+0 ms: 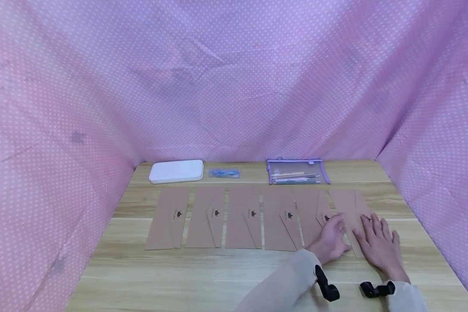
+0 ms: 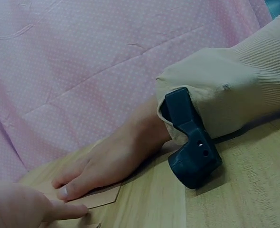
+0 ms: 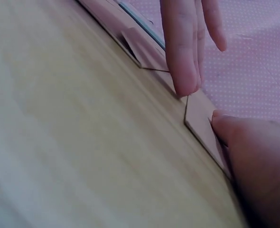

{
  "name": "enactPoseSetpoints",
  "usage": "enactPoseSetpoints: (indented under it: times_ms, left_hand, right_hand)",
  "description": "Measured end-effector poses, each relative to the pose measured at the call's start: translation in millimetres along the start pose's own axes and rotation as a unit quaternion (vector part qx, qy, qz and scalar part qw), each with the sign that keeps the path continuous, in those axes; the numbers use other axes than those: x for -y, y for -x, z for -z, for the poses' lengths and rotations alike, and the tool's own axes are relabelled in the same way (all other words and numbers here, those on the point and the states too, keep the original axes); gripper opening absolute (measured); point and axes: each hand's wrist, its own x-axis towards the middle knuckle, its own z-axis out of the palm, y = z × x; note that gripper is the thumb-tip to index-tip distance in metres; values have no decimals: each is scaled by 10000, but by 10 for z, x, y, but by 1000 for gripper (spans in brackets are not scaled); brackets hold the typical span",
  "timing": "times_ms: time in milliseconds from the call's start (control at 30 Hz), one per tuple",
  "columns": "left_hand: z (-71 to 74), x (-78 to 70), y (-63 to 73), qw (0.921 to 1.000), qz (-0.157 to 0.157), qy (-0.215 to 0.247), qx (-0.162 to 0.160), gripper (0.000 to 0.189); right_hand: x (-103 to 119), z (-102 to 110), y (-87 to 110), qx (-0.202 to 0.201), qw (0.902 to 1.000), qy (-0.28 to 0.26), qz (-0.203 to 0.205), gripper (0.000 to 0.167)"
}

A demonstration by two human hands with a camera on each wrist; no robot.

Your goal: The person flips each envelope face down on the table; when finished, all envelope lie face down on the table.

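Note:
Brown paper envelopes with black crown prints lie in a row across the table. On the rightmost envelope my right hand rests flat with fingers spread, covering part of its print. My left hand is beside that envelope's left edge, over the lower right of the neighbouring envelope, its fingers extended and thumb apart. In the left wrist view, the right hand presses on the paper, while the left hand is partly cut off. The right wrist view shows the left hand's straight fingers beside the envelope.
Behind the row are a white flat case, a small clear packet with blue contents, and a purple-edged zip pouch holding pens. More envelopes lie to the left. Pink dotted cloth surrounds the wooden table.

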Motion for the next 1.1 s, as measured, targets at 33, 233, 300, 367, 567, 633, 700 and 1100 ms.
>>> enactPoseSetpoints:
  times_ms: [33, 233, 300, 367, 567, 633, 700, 1100]
  left_hand:
    - [3, 17, -5, 9999, -106, 67, -115, 66]
    - [-6, 101, -15, 9954, -625, 385, -623, 54]
    - [-16, 114, -14, 9936, -733, 436, -743, 51]
    - [-20, 122, -11, 9919, -815, 457, -856, 50]
    - [5, 139, 11, 9909, -919, 410, -892, 47]
    - [13, 146, 16, 9914, -950, 318, -837, 46]
    - [11, 152, 23, 9915, -971, 286, -816, 44]
    - [-18, 176, 36, 9869, -1211, 624, -868, 36]
  right_hand:
    - [6, 0, 1, 22, 10000, -2, -5, 67]
    - [30, 29, 5, 121, 9999, -59, -49, 66]
    - [28, 37, 5, 111, 9999, -59, -46, 65]
    - [22, 35, 6, 101, 9999, -60, -34, 65]
    - [7, 16, 16, 110, 9999, -112, -1, 64]
    - [11, 22, 21, 142, 9998, -153, -31, 64]
    - [18, 33, 27, 181, 9996, -196, -76, 65]
    - [25, 74, 10, 172, 9990, -403, -70, 63]
